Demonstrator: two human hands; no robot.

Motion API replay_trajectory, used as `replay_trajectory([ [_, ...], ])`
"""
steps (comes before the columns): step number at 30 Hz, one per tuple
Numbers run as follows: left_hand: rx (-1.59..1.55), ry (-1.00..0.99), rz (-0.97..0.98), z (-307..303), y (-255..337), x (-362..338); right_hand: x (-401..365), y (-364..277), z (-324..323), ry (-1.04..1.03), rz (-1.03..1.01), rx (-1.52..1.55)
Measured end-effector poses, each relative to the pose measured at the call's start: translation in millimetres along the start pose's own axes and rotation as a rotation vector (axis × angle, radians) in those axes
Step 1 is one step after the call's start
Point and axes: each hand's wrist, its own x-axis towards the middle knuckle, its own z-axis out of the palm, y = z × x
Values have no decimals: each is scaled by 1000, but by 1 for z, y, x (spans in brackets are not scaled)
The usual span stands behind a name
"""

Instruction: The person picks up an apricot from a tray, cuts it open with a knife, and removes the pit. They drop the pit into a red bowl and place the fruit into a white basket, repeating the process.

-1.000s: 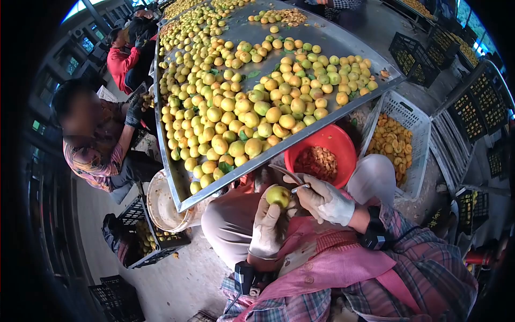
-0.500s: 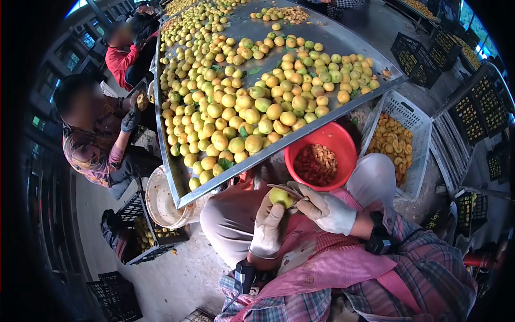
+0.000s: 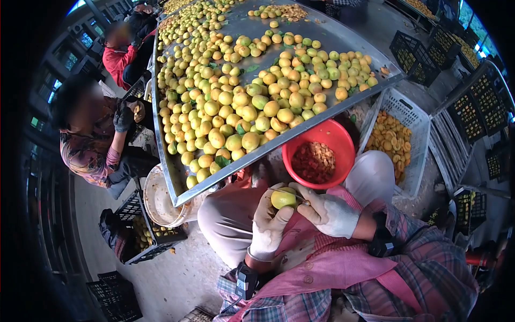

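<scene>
My gloved left hand (image 3: 266, 225) is closed round a yellow-green apricot (image 3: 283, 198), held above my lap. Close against it, my gloved right hand (image 3: 331, 213) grips a small knife (image 3: 284, 191), whose thin blade lies along the top of the fruit; most of the handle is hidden in the fingers. Just beyond my hands sits a red bowl (image 3: 347, 155) containing reddish pieces and paler orange-brown pieces. Many whole apricots (image 3: 234, 141) are spread over the metal table (image 3: 343, 102) in front of me.
To the right, a white crate (image 3: 422, 155) contains halved apricots. A white bucket (image 3: 155, 198) and a black crate (image 3: 129, 209) stand at left. Across the table's left side a co-worker (image 3: 91, 134) sits, with another in red (image 3: 119, 61) behind. Black crates (image 3: 406, 53) are at far right.
The apricot has turned in my left hand and shows more of its side. My right fingers have shifted slightly, and the blade now crosses the fruit's upper edge. The near co-worker's hands have moved a little.
</scene>
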Motion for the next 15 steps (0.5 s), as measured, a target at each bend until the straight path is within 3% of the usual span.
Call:
replay_trajectory([
  [3,3,43,24,8,2,0,1,-1,-3,-20,-32,-24],
  [6,-370,51,-25,14,-6,2,3,-2,3,81,-85,96],
  [9,-413,29,-40,17,-2,-1,4,-2,4,214,-213,91],
  [15,-343,0,-30,13,4,-3,1,-17,-26,-41,-111,-26],
])
